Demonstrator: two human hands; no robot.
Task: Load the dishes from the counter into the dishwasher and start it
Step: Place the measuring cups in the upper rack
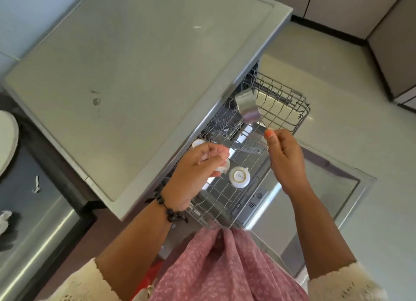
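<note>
A pink patterned garment fills the lower middle. White crumpled scraps lie on the dark surface at left, beside a pale round object at the edge.

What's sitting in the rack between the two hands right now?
In the head view, an upturned white cup stands on the wire rack between the left hand and right hand.

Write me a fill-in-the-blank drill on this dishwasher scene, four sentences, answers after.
1. The right hand holds a metal ____ by its handle.
2. The left hand grips a ____ dish.
3. A white cup sits ____ in the wire rack.
4. A dark beaded bracelet is on the ____ wrist.

Answers: measuring cup; white; upside down; left
</note>
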